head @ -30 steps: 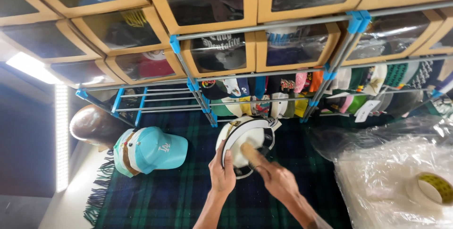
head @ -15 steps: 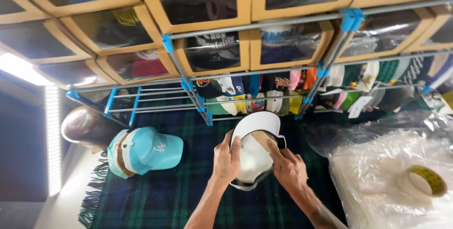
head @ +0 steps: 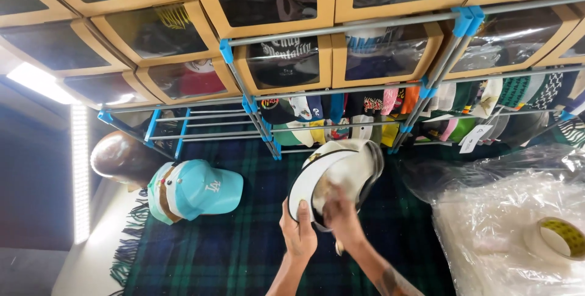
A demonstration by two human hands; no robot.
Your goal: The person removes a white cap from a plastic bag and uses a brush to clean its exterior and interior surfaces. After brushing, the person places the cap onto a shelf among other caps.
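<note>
The left hand (head: 298, 235) is gripping the lower rim of a white cap (head: 338, 177) with a dark-edged brim, its fingers closed around the edge and the thumb lying flat on the outer side. The right hand (head: 341, 213) is reaching into the cap's hollow, its fingers pressing against the pale lining; they are partly hidden inside, so I cannot tell whether they are pinching anything or only pushing. The cap is being held upside down, just above a dark green plaid blanket (head: 244, 241), in front of a low metal rack.

A turquoise cap (head: 195, 189) with a white front panel is lying on the blanket to the left, well apart from the hands, and a brown rounded shape (head: 119, 159) is sitting just beyond it. The metal rack (head: 256, 116) with blue plastic joints is carrying a row of folded caps (head: 365, 110) in many colours, and above it cardboard boxes with clear windows (head: 286, 61) are stacked in rows. To the right, crumpled clear plastic bags (head: 506, 229) are lying with a roll of tape (head: 557, 238) resting on them.
</note>
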